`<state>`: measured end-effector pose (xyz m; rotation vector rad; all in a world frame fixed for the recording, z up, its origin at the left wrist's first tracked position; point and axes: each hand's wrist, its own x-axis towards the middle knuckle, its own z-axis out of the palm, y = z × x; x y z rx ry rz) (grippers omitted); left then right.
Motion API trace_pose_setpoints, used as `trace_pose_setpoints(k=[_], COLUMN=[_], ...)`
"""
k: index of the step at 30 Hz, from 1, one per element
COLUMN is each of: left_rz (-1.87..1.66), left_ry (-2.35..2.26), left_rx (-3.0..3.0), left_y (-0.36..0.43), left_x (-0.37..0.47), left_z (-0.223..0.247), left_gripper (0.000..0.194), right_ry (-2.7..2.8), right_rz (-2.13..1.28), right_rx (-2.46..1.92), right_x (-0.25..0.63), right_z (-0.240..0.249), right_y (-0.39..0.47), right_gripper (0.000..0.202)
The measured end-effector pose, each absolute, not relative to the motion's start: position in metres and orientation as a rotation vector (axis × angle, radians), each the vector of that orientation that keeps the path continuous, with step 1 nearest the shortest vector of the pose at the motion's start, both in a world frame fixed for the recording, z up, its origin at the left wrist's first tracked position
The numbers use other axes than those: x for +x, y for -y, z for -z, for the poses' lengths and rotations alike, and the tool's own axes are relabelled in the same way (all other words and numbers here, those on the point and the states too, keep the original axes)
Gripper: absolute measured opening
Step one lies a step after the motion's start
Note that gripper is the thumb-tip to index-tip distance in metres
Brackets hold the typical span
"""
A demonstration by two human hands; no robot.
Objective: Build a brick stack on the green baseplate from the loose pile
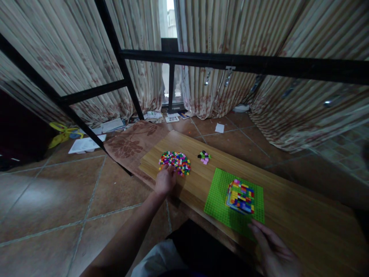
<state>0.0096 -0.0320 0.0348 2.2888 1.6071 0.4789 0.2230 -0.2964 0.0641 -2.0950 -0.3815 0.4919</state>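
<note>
A loose heap of small multicoloured toy bricks [180, 161] lies on the wooden board. My left hand [166, 179] is at the heap's near edge, its fingers drawn together; whatever they may hold is hidden. Further right, a green studded baseplate [217, 192] carries a block-shaped build of mixed-colour bricks [240, 196], several layers high. Beside the plate's near right corner is my right hand [271, 246], thumb and forefinger tips brought together in a pinch. Anything between those tips is too small to make out.
A small cluster of black, green and pink bricks [204, 156] sits between heap and plate. The wooden board [291, 211] rests over a brown patterned cloth [135, 142]. Black metal bars [201, 58] cross ahead, before striped curtains [230, 30]. Papers [86, 144] lie on the tiled floor.
</note>
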Motion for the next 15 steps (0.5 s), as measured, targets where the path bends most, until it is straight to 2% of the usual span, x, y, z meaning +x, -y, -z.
trace_pose_setpoints(k=[3,7,12,15], left_rz=[-0.429,-0.597,-0.56,-0.503], left_ry=[-1.615,-1.449,-0.982,-0.806], left_rx=[2.306,2.208,1.8,1.532], left_y=[0.033,0.05,0.104,0.137], left_x=[0.009,0.012,0.041,0.063], left_z=[-0.042,-0.058,-0.078,-0.085], left_gripper=[0.017,0.016,0.016,0.017], right_ry=[0.347,0.396,0.894,1.137], right_rz=[-0.511,-0.482,-0.365,-0.248], right_rx=[-2.055,-1.969,-1.819,-1.756], right_x=[0.222,0.215,0.191,0.179], right_z=[-0.061,-0.056,-0.062,-0.07], right_y=[0.297,0.297,0.286,0.279], right_gripper=[0.051,0.046,0.026,0.023])
